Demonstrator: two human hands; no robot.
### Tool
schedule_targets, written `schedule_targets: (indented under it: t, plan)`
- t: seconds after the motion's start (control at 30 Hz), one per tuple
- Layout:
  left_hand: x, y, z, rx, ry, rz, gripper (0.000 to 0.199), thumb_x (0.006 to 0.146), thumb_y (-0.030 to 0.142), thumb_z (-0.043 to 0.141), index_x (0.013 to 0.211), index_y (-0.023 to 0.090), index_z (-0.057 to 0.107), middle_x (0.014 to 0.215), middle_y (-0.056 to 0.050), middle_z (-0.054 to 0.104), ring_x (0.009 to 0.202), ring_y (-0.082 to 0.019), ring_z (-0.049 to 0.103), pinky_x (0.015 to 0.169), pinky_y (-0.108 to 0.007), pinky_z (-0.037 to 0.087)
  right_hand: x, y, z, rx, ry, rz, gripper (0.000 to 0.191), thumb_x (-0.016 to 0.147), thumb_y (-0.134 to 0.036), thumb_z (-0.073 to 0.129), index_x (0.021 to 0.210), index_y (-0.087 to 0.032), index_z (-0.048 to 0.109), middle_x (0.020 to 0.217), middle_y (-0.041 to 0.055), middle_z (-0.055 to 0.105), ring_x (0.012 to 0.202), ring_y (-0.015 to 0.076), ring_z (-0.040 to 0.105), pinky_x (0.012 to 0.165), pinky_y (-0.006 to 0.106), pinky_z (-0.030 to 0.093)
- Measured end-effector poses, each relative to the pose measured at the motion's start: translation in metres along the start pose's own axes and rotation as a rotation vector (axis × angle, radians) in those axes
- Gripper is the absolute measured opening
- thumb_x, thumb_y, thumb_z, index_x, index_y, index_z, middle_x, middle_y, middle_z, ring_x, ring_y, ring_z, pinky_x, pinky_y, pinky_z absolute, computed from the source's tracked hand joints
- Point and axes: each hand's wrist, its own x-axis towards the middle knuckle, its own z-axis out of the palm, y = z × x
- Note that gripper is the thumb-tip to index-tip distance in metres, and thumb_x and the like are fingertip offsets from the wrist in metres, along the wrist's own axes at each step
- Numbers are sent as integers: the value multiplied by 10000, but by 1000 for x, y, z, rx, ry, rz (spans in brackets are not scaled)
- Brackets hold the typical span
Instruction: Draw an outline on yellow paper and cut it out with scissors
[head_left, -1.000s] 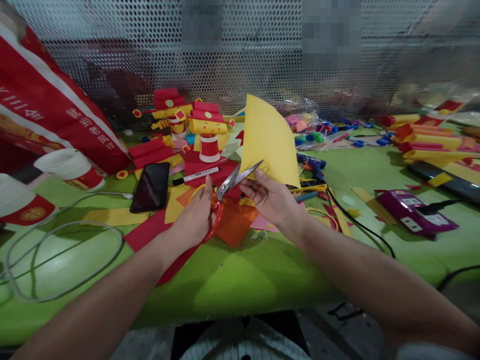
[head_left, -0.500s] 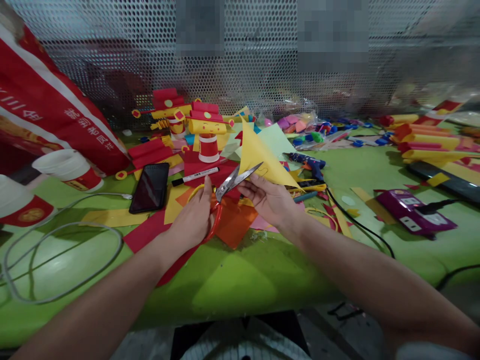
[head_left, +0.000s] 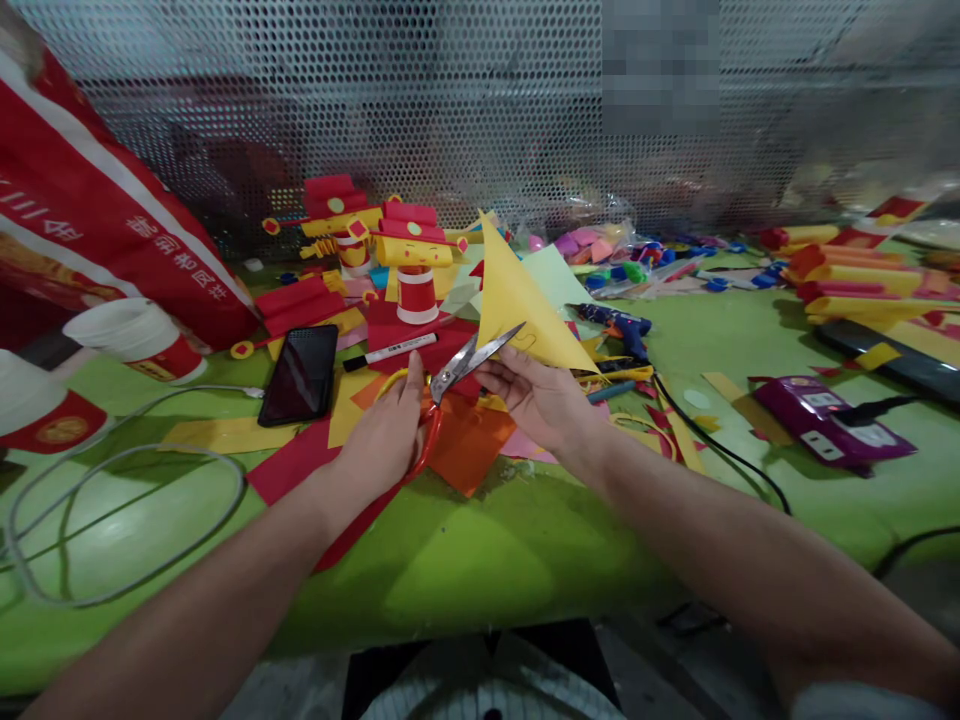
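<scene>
My left hand point(head_left: 386, 428) is closed round the handles of a pair of scissors point(head_left: 444, 382), one loop red and one yellow. The blades are parted and reach right, to the lower left edge of a yellow paper sheet point(head_left: 517, 300). My right hand point(head_left: 541, 400) pinches that sheet near its lower edge, thumb and fingers together. A small curved pencil outline shows on the paper close to the fingers. Beneath the hands lie orange paper point(head_left: 471, 450) and red paper point(head_left: 296, 465). A black-and-white marker point(head_left: 391, 351) rests behind the scissors.
Paper-cup figures with red hats, such as the front one point(head_left: 415, 255), stand behind. A phone point(head_left: 300, 375), a cable point(head_left: 236, 500) and white cups point(head_left: 135, 335) are left. On the right are a blue glue gun point(head_left: 619, 325), a purple power socket point(head_left: 829, 420) and rolled paper point(head_left: 855, 275).
The yellow sheet's top has shifted slightly left. The scissors and both hands hold almost the same place, with the blades still parted at the paper's edge.
</scene>
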Motion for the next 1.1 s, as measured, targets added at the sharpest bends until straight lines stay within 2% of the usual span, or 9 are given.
schedule_targets:
  t: [0.13,0.33,0.63,0.9,1.1]
  plan:
    - [0,-2,2,16,2,-4,807,819,84,395,1411,80,-153,1214,-208,541,1045,-262,567,781,-353,479,0,-1,0,-14,-12,-13,236,609,-188,739,831,-221,668,699,-32,694,621,113,637,637,248,554]
    - [1,-7,6,43,65,43,770,832,97,386,1419,73,-111,1169,-197,571,1005,-261,588,762,-355,482,1,-1,0,-35,-9,-28,270,597,-196,744,854,-226,665,683,-39,685,613,114,634,649,261,550]
    - [0,-6,6,58,60,23,770,810,75,398,1430,87,-59,1113,-167,594,915,-237,615,720,-335,492,2,0,-2,-52,6,-27,228,588,-199,733,805,-218,665,691,-33,685,625,126,641,666,287,548]
    - [2,-10,2,104,45,13,739,793,67,400,1428,63,23,1119,-188,577,944,-267,605,775,-381,486,4,-2,-5,-94,-7,-44,197,572,-229,744,748,-205,660,661,-27,677,611,125,641,641,279,539]
    - [3,-15,2,130,43,13,754,768,34,388,1426,61,20,1110,-187,569,973,-273,590,784,-392,491,4,-4,-4,-125,-5,-49,231,543,-250,760,745,-199,661,632,-28,667,590,126,634,621,280,536]
